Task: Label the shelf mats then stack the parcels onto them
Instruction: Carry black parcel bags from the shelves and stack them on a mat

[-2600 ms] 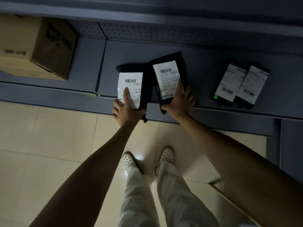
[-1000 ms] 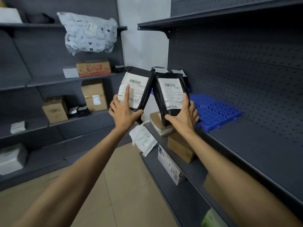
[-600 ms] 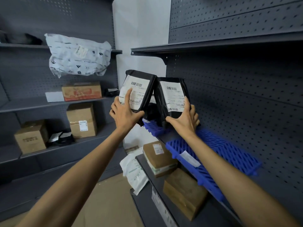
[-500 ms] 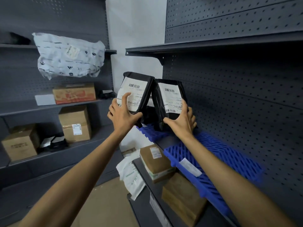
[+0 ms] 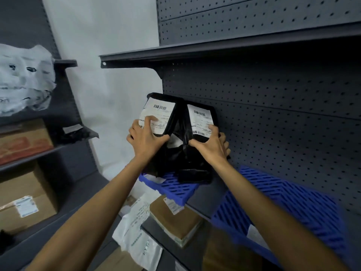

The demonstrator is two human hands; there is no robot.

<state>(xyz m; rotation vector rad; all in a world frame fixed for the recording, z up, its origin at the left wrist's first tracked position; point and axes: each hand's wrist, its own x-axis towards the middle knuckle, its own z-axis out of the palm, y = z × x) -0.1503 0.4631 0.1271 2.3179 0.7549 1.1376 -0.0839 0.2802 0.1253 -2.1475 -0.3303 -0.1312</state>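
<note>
Two black parcels with white barcode labels are held side by side above the far blue shelf mat (image 5: 172,187). My left hand (image 5: 145,137) grips the left black parcel (image 5: 162,114), thumb underneath and fingers on its label. My right hand (image 5: 212,146) grips the right black parcel (image 5: 199,120) by its lower edge. Below them other black parcels (image 5: 193,173) stand on the far mat, which carries a white label (image 5: 156,179) at its front. A nearer blue shelf mat (image 5: 289,204) with a white label (image 5: 256,236) lies on the same grey shelf.
A pegboard back wall (image 5: 283,114) and an upper shelf (image 5: 214,51) bound the space. Cardboard boxes (image 5: 175,218) and a white mailer bag (image 5: 136,229) sit on the lower shelf. The left rack holds boxes (image 5: 25,196) and a white printed bag (image 5: 23,79).
I lifted both parcels off a low shelf, turned to the rack with the blue mats, and brought them closer, down toward the black parcels on the far mat.
</note>
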